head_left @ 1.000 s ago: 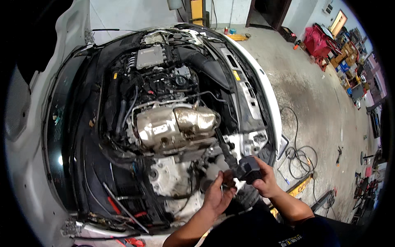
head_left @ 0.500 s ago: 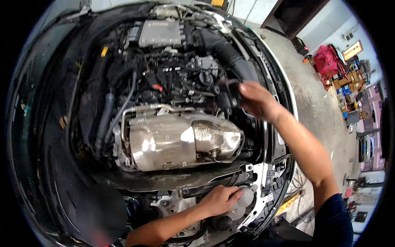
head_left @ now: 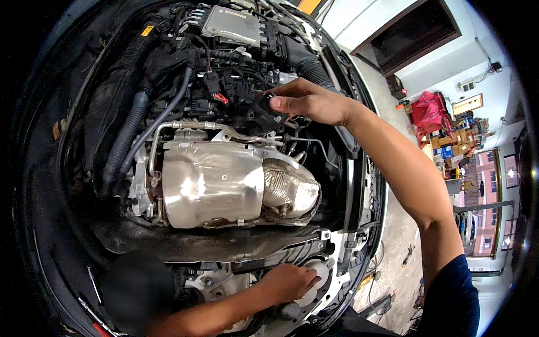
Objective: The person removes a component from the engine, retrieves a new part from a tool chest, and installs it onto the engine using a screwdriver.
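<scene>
In my right hand, closed between thumb and fingers, is a dark, irregular black engine part. It is over the middle of the engine, among black hoses and connectors, and its outline merges with them. A small red clip lies just left of it. My left hand leans at the lower middle with its fingers curled against a pale round reservoir. Between the two hands spreads a shiny silver heat shield, with a ribbed metal cover at its right end.
A silver control box sits at the far end of the engine bay. A ribbed grey hose runs along the left. Beyond the white fender edge are a concrete floor, a red-covered item and stacked boxes. A blurred dark round shape covers the lower left.
My right hand has moved left with the black part, lowering it among the engine components. My left hand stays by the pale reservoir. The whole view has shifted slightly.
</scene>
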### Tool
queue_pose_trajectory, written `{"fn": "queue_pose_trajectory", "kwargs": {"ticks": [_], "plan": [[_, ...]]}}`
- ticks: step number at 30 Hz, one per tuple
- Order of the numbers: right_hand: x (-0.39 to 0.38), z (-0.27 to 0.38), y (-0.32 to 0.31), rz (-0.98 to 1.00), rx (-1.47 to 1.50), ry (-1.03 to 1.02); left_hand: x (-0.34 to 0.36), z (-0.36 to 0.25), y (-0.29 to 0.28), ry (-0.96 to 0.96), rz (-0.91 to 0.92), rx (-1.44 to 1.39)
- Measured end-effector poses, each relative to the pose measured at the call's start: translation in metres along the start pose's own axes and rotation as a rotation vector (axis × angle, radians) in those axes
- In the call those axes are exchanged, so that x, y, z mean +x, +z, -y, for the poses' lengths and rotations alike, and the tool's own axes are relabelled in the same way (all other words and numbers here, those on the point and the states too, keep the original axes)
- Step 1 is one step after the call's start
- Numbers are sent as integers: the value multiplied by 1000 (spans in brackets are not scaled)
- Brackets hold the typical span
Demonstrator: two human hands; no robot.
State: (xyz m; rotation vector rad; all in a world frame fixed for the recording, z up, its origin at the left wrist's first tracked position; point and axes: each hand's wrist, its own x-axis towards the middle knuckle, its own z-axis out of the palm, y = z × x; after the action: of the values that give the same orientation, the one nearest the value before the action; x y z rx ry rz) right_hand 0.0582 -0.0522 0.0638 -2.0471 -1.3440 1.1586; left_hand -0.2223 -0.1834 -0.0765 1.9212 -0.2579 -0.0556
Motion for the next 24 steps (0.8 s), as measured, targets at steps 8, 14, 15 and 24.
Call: {"fn": "queue_pose_trajectory", "kwargs": {"ticks": [8,14,15,24], "plan": [[20,-13,5,164,-136,-22,-1,7,6,55,24,44],[28,-23,22,85,-20,-211,0,9,6,59,-7,66],[28,-22,22,67,-90,-291,1,10,6,63,-2,72],[22,-22,20,134,-170,-283,-1,7,8,58,8,77]]}}
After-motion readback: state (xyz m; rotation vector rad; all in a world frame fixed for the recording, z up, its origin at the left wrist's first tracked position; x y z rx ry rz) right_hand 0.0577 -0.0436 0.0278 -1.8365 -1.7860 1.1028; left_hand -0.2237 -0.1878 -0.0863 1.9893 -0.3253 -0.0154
